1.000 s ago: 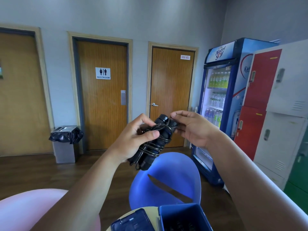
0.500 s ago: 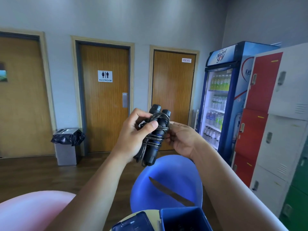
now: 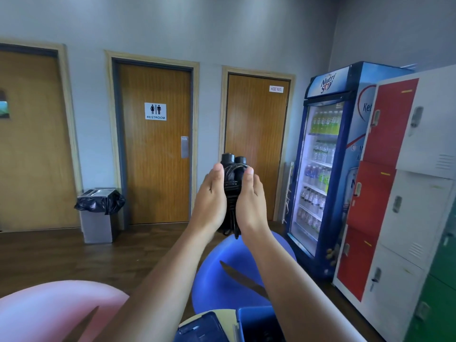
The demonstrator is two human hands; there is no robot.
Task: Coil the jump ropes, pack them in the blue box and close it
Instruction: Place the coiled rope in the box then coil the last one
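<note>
Left hand (image 3: 210, 202) & right hand (image 3: 252, 202) clasp coiled black jump rope (image 3: 232, 177) upright btwn them, thumbs in front.

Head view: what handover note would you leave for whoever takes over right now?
Left hand and right hand: both grip the coiled jump rope, thumbs on its wraps.
Blue box stands open at the bottom edge, its lid lying beside it on the left.
Done: rope wound round its two handles; a short end hangs below.
To do: put it in the box, close the lid.
</note>
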